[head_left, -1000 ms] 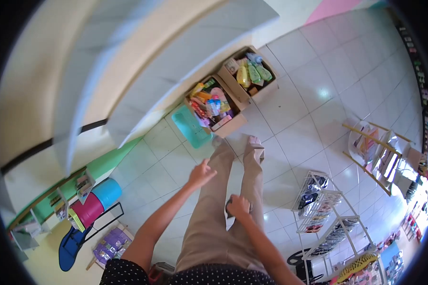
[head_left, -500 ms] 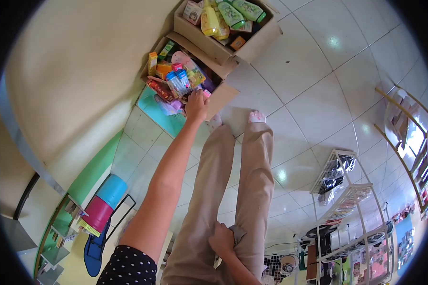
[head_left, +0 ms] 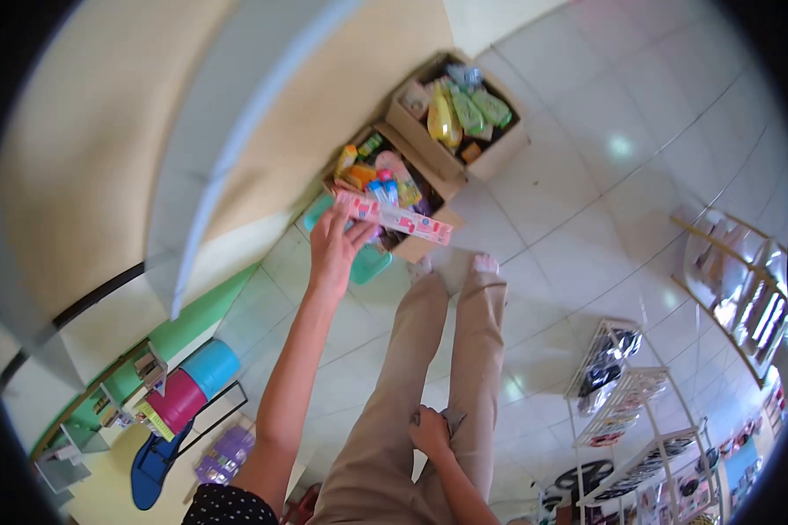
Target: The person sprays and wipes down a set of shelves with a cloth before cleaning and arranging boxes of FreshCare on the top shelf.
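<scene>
My left hand (head_left: 333, 249) is raised over the lower cardboard box (head_left: 416, 248), its fingers closed on one end of a long, flat pink and white packet (head_left: 409, 222). The packet reaches across the box's near side toward the right. Small coloured boxes, blue and white packs (head_left: 383, 191) and an orange pack (head_left: 360, 177) lie in that box. My right hand (head_left: 431, 431) rests between my legs near the thigh, fingers curled round a small grey thing (head_left: 453, 420), perhaps cloth; most of it is hidden.
Behind stands a second cardboard box (head_left: 499, 156) with yellow and green bottles (head_left: 444, 118). A turquoise container (head_left: 369, 265) sits under the lower box. White wire racks (head_left: 639, 394) stand at the lower right, blue and magenta tubs (head_left: 208, 369) at the left. A grey blurred edge crosses the upper left.
My left hand has come up out of the lower box with the pink and white packet. The view has shifted, and the boxes appear lower and farther right. My right hand stays at my thigh.
</scene>
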A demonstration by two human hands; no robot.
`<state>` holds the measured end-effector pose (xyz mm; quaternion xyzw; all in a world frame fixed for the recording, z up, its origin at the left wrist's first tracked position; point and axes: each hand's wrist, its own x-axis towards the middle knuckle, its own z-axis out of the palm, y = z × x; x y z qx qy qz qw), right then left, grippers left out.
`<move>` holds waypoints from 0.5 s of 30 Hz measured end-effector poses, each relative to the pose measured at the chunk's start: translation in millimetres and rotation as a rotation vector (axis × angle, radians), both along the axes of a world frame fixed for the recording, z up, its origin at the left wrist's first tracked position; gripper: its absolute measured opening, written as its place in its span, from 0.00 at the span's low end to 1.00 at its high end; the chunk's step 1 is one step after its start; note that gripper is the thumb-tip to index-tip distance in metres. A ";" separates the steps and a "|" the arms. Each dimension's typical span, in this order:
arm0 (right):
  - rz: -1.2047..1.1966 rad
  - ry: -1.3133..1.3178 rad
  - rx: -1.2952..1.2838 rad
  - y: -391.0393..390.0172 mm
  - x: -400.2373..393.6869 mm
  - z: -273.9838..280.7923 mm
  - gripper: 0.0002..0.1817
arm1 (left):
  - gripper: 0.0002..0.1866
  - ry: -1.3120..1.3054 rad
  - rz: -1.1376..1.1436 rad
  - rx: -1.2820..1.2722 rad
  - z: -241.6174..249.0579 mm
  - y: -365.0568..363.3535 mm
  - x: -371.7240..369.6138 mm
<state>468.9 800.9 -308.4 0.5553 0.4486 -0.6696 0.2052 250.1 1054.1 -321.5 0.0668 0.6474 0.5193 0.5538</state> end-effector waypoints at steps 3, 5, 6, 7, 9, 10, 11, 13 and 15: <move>-0.198 0.077 0.173 19.9 10.2 23.6 0.13 | 0.13 -0.071 0.018 0.116 97.1 -5.0 12.1; -0.232 0.083 0.228 45.0 20.4 49.9 0.13 | 0.13 -0.114 0.062 0.168 163.4 -10.8 26.2; -0.286 0.083 0.225 59.9 24.3 64.1 0.13 | 0.14 -0.161 0.088 0.164 195.5 -13.1 32.4; -0.256 0.118 0.307 74.8 31.4 78.9 0.12 | 0.14 -0.158 0.101 0.224 227.1 -16.4 37.6; -0.348 0.146 0.319 112.5 40.2 115.0 0.13 | 0.15 -0.260 0.000 0.293 284.3 -31.2 49.1; -0.456 0.161 0.275 130.5 44.3 136.3 0.13 | 0.15 -0.261 0.020 0.336 304.0 -42.7 54.9; -0.549 0.298 0.376 151.0 46.1 159.8 0.14 | 0.16 -0.242 0.006 0.365 318.3 -49.8 57.5; -0.664 0.555 0.519 195.2 39.9 236.8 0.15 | 0.17 -0.239 0.008 0.430 349.6 -60.9 64.2; -0.693 0.748 0.691 220.4 28.1 323.3 0.18 | 0.17 -0.209 0.060 0.513 375.9 -73.9 71.9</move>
